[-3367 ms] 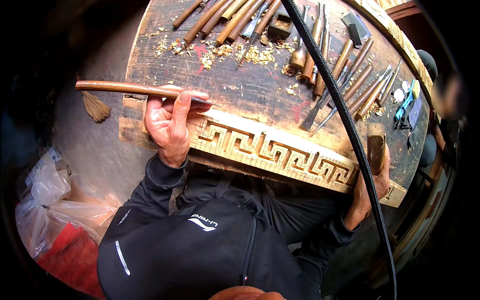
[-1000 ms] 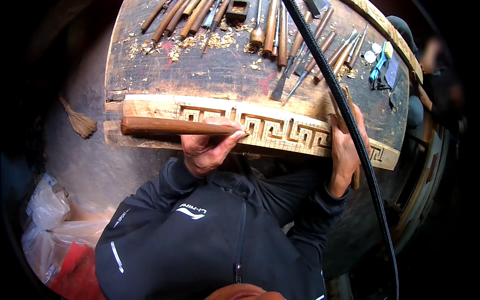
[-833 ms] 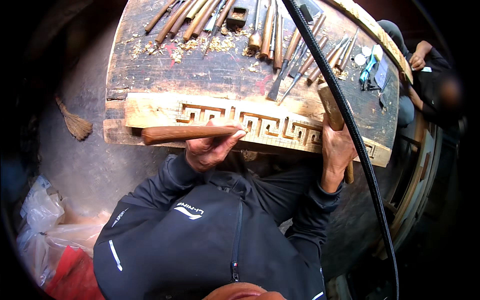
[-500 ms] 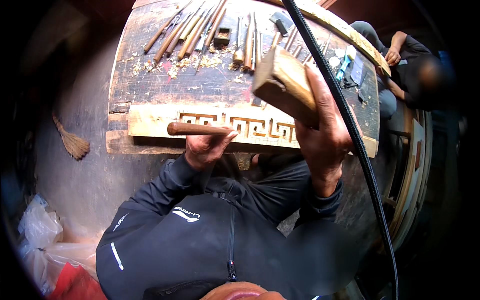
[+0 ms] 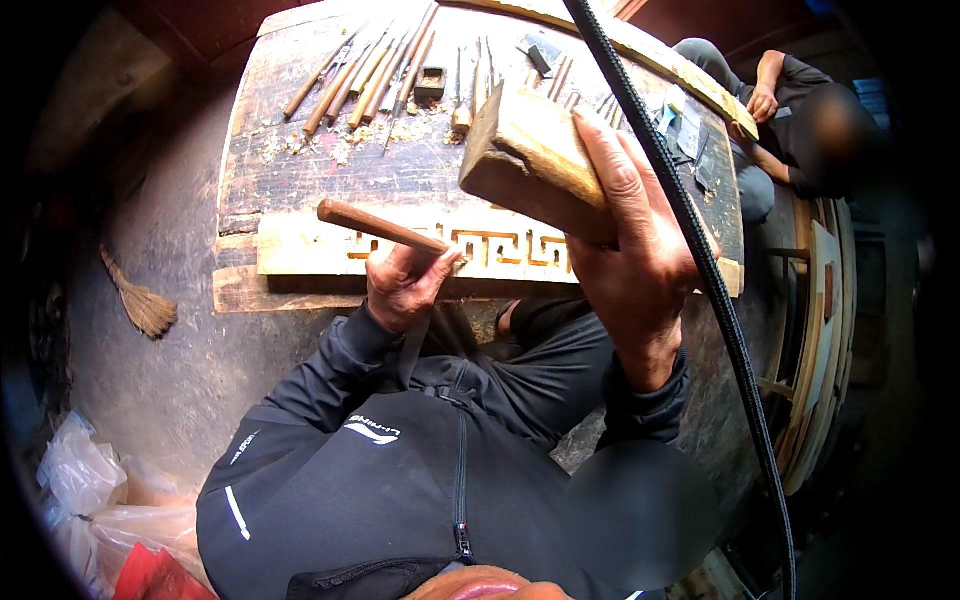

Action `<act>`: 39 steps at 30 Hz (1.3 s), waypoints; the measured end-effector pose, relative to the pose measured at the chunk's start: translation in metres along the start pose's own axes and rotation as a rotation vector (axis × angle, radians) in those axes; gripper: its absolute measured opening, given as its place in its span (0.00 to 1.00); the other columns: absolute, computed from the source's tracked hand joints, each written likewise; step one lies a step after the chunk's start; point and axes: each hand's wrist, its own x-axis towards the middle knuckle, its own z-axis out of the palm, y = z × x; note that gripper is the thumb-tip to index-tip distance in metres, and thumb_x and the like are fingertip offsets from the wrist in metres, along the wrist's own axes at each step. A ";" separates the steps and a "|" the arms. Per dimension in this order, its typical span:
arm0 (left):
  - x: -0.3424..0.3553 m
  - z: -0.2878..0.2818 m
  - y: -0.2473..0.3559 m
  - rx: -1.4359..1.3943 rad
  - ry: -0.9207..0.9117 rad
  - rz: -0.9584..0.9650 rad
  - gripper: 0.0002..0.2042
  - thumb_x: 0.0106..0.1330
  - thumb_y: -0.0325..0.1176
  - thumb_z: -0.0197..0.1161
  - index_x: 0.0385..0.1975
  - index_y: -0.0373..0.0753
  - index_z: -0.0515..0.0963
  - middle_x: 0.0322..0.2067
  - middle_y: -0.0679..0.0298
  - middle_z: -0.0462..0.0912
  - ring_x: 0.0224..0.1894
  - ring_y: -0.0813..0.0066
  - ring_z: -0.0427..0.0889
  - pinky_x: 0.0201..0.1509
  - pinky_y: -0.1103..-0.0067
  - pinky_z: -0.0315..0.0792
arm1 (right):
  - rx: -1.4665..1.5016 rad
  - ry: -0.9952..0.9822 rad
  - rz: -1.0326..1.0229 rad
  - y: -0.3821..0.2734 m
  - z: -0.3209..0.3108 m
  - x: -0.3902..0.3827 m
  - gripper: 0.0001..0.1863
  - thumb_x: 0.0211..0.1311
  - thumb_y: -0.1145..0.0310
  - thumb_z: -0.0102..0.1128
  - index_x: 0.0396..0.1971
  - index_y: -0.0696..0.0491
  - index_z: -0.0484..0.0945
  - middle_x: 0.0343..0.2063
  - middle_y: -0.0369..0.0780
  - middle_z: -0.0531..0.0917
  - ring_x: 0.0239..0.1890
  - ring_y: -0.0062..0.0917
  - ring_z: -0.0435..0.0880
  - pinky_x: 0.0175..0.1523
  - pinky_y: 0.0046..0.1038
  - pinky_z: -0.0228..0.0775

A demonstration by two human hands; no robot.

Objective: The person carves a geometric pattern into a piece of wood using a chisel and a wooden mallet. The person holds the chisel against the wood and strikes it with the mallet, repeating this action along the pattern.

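My left hand (image 5: 405, 287) grips a chisel (image 5: 372, 224) by its brown wooden handle, over the near edge of the workbench. The handle slants, its butt end pointing to the far left; the blade end is hidden at my fingers. Beneath it lies a pale wooden board (image 5: 300, 242) with a cut-out, angular key pattern along it. My right hand (image 5: 640, 245) is wrapped round a wooden mallet (image 5: 535, 165), a thick block held raised above the board's right part. The block covers some of the pattern, and its handle is not visible.
Several chisels (image 5: 365, 85) lie across the far side of the scratched workbench (image 5: 255, 180), amid shavings, with a small dark box (image 5: 431, 84). A black cable (image 5: 690, 200) crosses the view. Another person (image 5: 800, 110) sits at far right. A broom (image 5: 145, 305) lies left.
The mallet in my right hand has shifted left. The chisel in my left hand has tilted, its butt end swinging toward the far side. The whole view has moved slightly.
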 end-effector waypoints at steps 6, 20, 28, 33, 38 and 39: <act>0.000 -0.002 -0.007 0.041 0.008 0.035 0.09 0.74 0.14 0.71 0.50 0.27 0.85 0.42 0.57 0.93 0.42 0.74 0.92 0.47 0.78 0.86 | 0.018 0.073 -0.124 0.016 0.019 -0.004 0.39 0.49 0.84 0.77 0.67 0.46 0.88 0.54 0.49 0.92 0.58 0.45 0.93 0.64 0.42 0.86; 0.007 -0.001 0.005 0.228 -0.018 0.218 0.11 0.71 0.17 0.76 0.50 0.30 0.86 0.39 0.55 0.94 0.40 0.70 0.94 0.45 0.75 0.87 | 0.098 0.058 -0.112 -0.012 0.005 0.015 0.38 0.47 0.79 0.81 0.65 0.46 0.90 0.50 0.48 0.93 0.54 0.43 0.94 0.61 0.40 0.87; 0.017 -0.005 0.016 0.431 -0.064 0.439 0.15 0.69 0.22 0.75 0.55 0.34 0.89 0.47 0.51 0.94 0.51 0.49 0.94 0.58 0.61 0.85 | 0.064 0.044 -0.317 -0.036 -0.016 0.039 0.32 0.51 0.63 0.76 0.62 0.41 0.92 0.45 0.44 0.92 0.40 0.34 0.93 0.47 0.36 0.87; 0.015 -0.005 0.016 0.464 -0.132 0.377 0.16 0.68 0.23 0.77 0.56 0.36 0.89 0.48 0.51 0.94 0.51 0.49 0.94 0.59 0.61 0.85 | -0.021 -0.020 -0.334 -0.039 -0.032 0.037 0.32 0.54 0.57 0.73 0.64 0.39 0.90 0.48 0.42 0.91 0.41 0.31 0.92 0.48 0.34 0.86; 0.022 -0.001 0.020 0.510 -0.144 0.430 0.15 0.67 0.23 0.78 0.53 0.35 0.90 0.44 0.52 0.94 0.47 0.51 0.94 0.55 0.64 0.86 | -0.082 0.028 -0.317 -0.039 -0.038 0.035 0.31 0.55 0.57 0.74 0.62 0.40 0.91 0.47 0.41 0.91 0.41 0.31 0.92 0.48 0.34 0.86; 0.024 0.001 0.028 0.449 -0.127 0.442 0.14 0.67 0.22 0.78 0.51 0.36 0.90 0.41 0.53 0.94 0.43 0.52 0.94 0.50 0.65 0.86 | -0.095 0.029 -0.317 -0.040 -0.039 0.033 0.30 0.55 0.57 0.74 0.62 0.40 0.91 0.47 0.41 0.91 0.41 0.31 0.92 0.48 0.34 0.86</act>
